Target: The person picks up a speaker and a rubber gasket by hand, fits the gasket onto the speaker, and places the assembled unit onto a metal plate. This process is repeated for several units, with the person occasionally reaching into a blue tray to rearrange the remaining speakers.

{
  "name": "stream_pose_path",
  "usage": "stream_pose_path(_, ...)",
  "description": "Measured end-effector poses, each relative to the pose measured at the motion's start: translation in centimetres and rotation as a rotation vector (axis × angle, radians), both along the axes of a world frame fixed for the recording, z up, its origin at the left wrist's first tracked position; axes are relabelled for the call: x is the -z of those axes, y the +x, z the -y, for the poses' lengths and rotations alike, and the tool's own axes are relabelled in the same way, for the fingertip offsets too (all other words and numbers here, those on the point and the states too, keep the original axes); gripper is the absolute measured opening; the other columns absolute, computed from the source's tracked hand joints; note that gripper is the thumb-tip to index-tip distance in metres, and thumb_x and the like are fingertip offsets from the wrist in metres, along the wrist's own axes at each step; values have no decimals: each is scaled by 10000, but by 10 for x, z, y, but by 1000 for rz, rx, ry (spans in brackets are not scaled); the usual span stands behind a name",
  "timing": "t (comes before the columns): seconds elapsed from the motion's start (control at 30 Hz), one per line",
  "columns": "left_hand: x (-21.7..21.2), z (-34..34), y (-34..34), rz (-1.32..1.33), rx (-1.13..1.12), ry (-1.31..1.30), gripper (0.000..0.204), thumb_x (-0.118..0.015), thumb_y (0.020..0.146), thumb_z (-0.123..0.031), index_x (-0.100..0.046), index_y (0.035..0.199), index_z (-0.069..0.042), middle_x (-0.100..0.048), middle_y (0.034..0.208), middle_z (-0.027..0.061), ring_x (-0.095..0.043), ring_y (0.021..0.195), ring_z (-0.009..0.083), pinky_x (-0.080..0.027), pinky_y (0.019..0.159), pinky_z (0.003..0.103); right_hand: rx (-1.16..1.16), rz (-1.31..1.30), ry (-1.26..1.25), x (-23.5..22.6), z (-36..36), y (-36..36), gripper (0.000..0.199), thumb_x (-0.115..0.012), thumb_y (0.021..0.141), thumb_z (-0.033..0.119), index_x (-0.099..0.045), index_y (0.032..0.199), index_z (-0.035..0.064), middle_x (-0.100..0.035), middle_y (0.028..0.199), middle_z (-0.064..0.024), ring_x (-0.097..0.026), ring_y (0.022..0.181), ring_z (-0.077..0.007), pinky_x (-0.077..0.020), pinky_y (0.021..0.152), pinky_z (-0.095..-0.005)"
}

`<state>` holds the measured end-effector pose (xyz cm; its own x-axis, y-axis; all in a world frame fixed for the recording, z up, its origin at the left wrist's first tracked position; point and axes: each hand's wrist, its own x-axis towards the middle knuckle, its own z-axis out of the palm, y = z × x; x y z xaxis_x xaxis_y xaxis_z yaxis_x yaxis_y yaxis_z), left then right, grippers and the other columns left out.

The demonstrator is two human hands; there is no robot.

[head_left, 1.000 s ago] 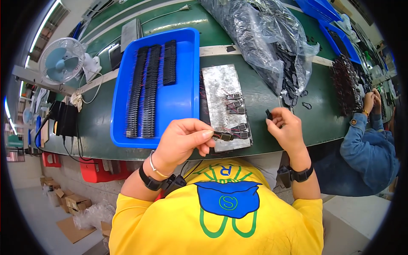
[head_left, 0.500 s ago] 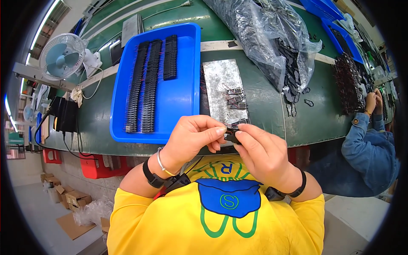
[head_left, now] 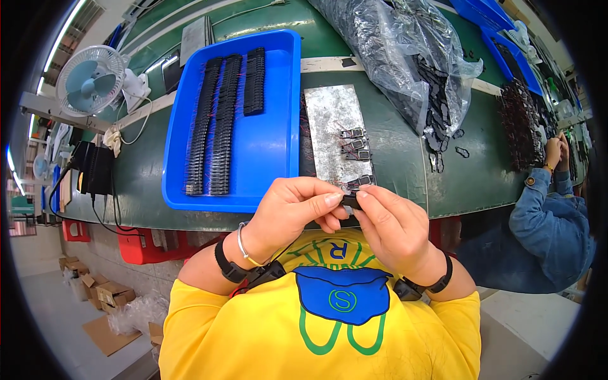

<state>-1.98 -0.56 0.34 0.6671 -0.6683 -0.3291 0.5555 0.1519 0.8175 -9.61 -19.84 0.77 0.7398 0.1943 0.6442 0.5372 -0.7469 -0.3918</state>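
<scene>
Between my two hands, just over the table's near edge, is a small black rectangular part (head_left: 350, 201). My left hand (head_left: 303, 204) pinches its left end between thumb and fingers. From the other side, my right hand (head_left: 394, 220) grips it with closed fingertips. The fingers cover much of the part. Right beyond my hands lies a grey metal plate (head_left: 332, 126). Several small black parts with thin wires (head_left: 354, 144) rest on the plate's right side, the closest one partly behind my right fingers.
Left of the plate stands a blue tray (head_left: 266, 158) with rows of black parts (head_left: 223, 126). A clear plastic bag (head_left: 392, 57) of black frame-like pieces lies at the back right. A fan (head_left: 92, 79) and a black adapter (head_left: 95, 168) sit left. Another person (head_left: 551, 215) works at right.
The black part has been turned slightly and now sits more level between my fingertips. Both hands stay nearly in place, still closed on it.
</scene>
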Motion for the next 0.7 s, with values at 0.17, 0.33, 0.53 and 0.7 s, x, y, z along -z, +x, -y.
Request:
stream_pose_path(0.17,-1,-1,-2,30,0,10,174,-599,932,-90,-650,1021,50,-701,853,159,-684,706,172,-580,654,288,-1,-1,2,0,-1,1,329,-732,683,-49,-643,1000,-50,-668,951,-187,-681,772,-302,-560,642,-337)
stream_pose_path(0.33,0,-1,-5,104,-9,19,169,-591,937,-84,-650,1023,48,-703,875,154,-682,729,161,-579,678,287,-3,11,3,2,0,2,331,-732,679,-51,-644,998,-51,-668,948,-189,-681,769,-300,-559,639,-334)
stream_pose_path(0.53,-3,0,-9,171,-10,14,161,-588,936,-69,-649,1026,49,-705,896,155,-684,754,159,-577,699,285,-2,36,-8,2,0,2,335,-734,678,-52,-644,1000,-52,-668,949,-194,-680,760,-297,-556,632,-328)
stream_pose_path(0.7,-6,0,-11,175,-19,-2,155,-583,937,-59,-649,1027,48,-705,900,158,-688,766,164,-577,707,285,-1,53,3,1,-1,1,337,-734,686,-51,-640,1010,-51,-668,954,-198,-679,755,-295,-554,629,-326)
